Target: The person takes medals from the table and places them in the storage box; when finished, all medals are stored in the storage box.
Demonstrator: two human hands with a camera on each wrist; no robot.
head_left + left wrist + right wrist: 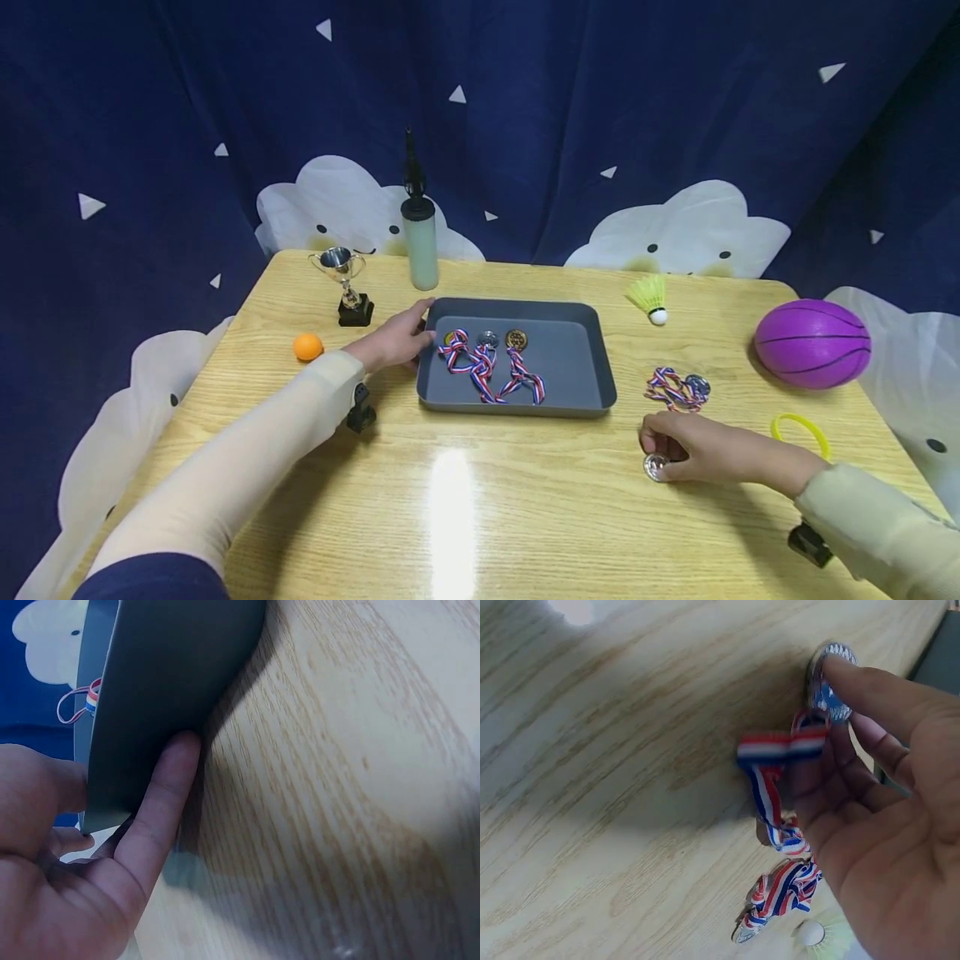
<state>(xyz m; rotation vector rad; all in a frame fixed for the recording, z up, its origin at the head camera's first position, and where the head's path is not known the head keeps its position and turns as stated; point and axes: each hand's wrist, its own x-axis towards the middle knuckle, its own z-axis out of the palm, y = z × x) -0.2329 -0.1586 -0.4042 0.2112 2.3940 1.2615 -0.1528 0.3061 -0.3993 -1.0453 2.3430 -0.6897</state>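
Observation:
My left hand point(393, 337) grips the left wall of a dark grey tray point(517, 408), its fingers and thumb on either side of the rim. Inside the tray lie three medals with red, white and blue ribbons: a gold-coloured one point(450, 338) at the left, a silver one point(488, 339) and a bronze-toned one point(516, 338). To the right of the tray, my right hand point(697, 450) pinches a silver medal point(831, 682) by its disc, low over the table. Its striped ribbon point(780, 748) hangs from it. Another silver medal point(697, 386) lies beyond that hand with its ribbon bunched beside it.
At the back left stand a trophy cup point(355, 310) and a pale green bottle point(422, 250), with an orange ball point(307, 347) nearer. To the right are a yellow shuttlecock point(651, 298), a purple ball point(813, 343) and a yellow wristband point(813, 429). A curtain point(525, 150) hangs behind the table.

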